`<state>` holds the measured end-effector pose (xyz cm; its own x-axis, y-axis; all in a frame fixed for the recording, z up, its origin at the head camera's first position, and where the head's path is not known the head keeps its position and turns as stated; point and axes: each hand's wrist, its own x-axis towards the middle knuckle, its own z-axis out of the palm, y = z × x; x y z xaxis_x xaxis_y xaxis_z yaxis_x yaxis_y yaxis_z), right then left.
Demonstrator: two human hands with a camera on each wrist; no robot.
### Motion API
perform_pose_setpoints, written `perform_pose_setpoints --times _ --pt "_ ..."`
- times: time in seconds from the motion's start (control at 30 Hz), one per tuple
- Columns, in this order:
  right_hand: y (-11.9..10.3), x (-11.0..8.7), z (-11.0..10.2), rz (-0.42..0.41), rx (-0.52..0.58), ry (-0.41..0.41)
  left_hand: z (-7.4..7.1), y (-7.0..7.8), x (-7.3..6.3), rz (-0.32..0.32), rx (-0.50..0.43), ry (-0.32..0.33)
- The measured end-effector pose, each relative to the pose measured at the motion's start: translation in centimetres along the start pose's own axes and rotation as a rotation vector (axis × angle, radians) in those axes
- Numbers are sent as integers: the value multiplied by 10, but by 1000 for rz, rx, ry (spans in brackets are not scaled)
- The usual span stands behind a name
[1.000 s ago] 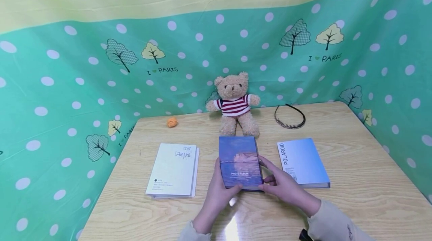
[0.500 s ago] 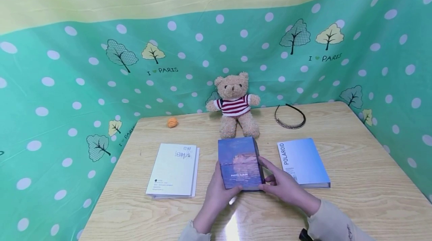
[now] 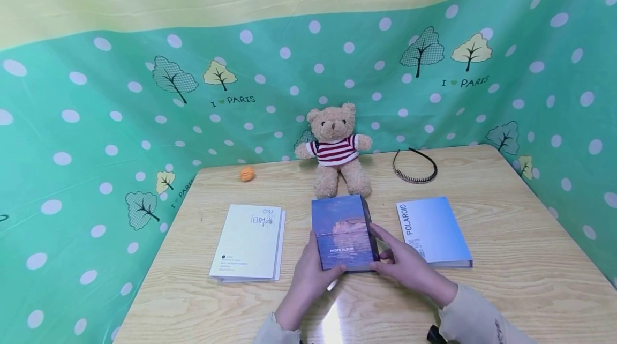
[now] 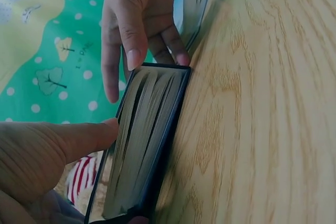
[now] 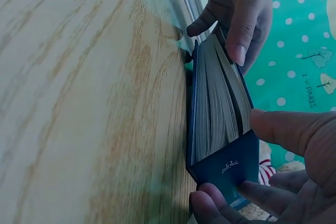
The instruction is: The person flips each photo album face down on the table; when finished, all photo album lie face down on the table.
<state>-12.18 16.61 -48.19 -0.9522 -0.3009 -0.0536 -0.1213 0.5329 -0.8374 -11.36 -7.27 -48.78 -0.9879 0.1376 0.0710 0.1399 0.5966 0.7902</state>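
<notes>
A blue photo album point(image 3: 343, 229) with a pinkish rock-and-sea picture lies between both hands, below the teddy bear's feet. My left hand point(image 3: 307, 274) grips its left side, the thumb on the cover near the front corner. On the right side, my right hand point(image 3: 407, 261) holds the spine. In the right wrist view that dark blue spine point(image 5: 226, 169) bears a small white mark, with the right thumb at the cover edge and fingers low on the spine. The page edges point(image 4: 144, 135) show slightly fanned in the left wrist view. Whether the album fully touches the table cannot be told.
A white album point(image 3: 248, 242) lies to the left, a light blue POLAROID album point(image 3: 434, 231) to the right. Behind are the striped-shirt teddy bear point(image 3: 336, 151), a dark toothed headband point(image 3: 415, 175) and a small orange ball-like object point(image 3: 247, 174). A polka-dot curtain point(image 3: 270, 65) borders the table.
The photo album has tilted slightly between the hands, so more of its dark right side shows and its cover has shifted a little left. Both hands keep nearly the same place.
</notes>
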Motion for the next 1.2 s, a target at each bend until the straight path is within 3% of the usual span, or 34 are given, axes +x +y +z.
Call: perform_pose_setpoints --times 0.27,0.6,1.2 --pt "-1 0 -1 18 -7 3 -1 0 2 -24 65 -10" --pt "-3 -1 1 17 5 8 0 1 1 -81 271 18" --pt "-7 -3 1 16 -2 24 -5 -6 -2 -53 282 17"
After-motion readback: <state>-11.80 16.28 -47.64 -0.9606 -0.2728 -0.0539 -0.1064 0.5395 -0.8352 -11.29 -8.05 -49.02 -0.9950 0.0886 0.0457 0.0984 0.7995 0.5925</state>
